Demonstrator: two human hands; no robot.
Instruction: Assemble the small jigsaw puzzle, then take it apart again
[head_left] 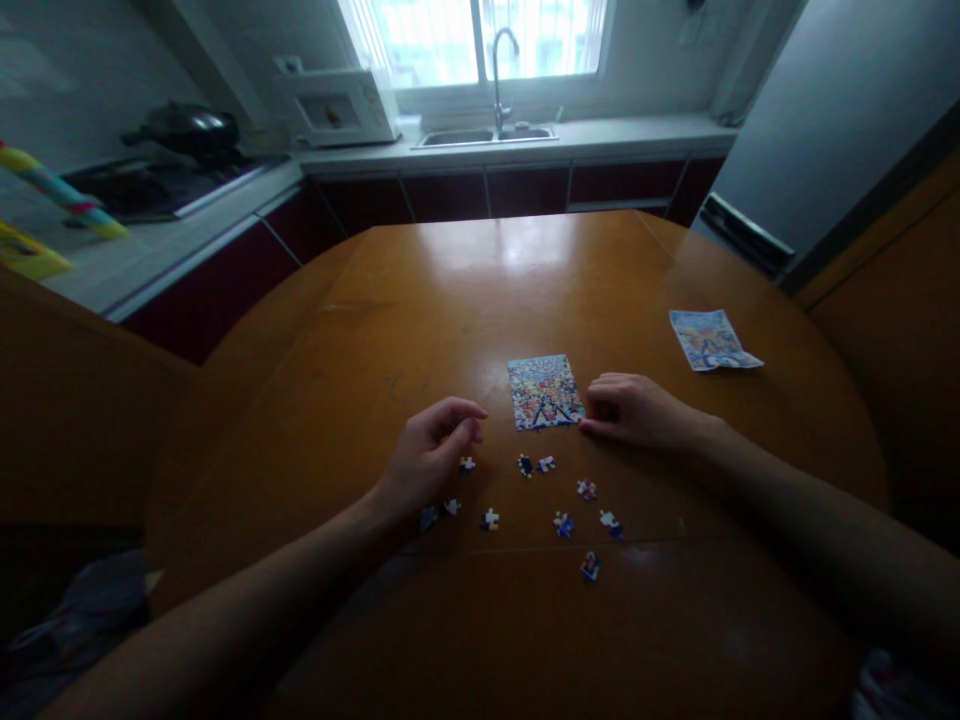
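Observation:
A partly assembled jigsaw puzzle (pixel 545 392) lies flat on the wooden table, crowded with small colourful figures, its lower edge uneven. My right hand (pixel 630 408) rests at its right side, fingers curled and fingertips touching the edge; whether anything is inside the curl is hidden. To the left of the puzzle, my left hand (pixel 431 450) is above the table with loosely bent fingers apart and nothing visible in them. Just below its fingertips lies a loose puzzle piece (pixel 467 465). Two pieces (pixel 525 466) sit close together under the puzzle, and several more, such as a blue one (pixel 563 525), are scattered nearer me.
A creased picture sheet (pixel 712 340) lies on the table (pixel 480 290) at the right. Beyond the table are a counter with a sink (pixel 457 138), a microwave (pixel 341 107) and a stove with a pot (pixel 191 128). A large grey appliance (pixel 832 120) stands at right.

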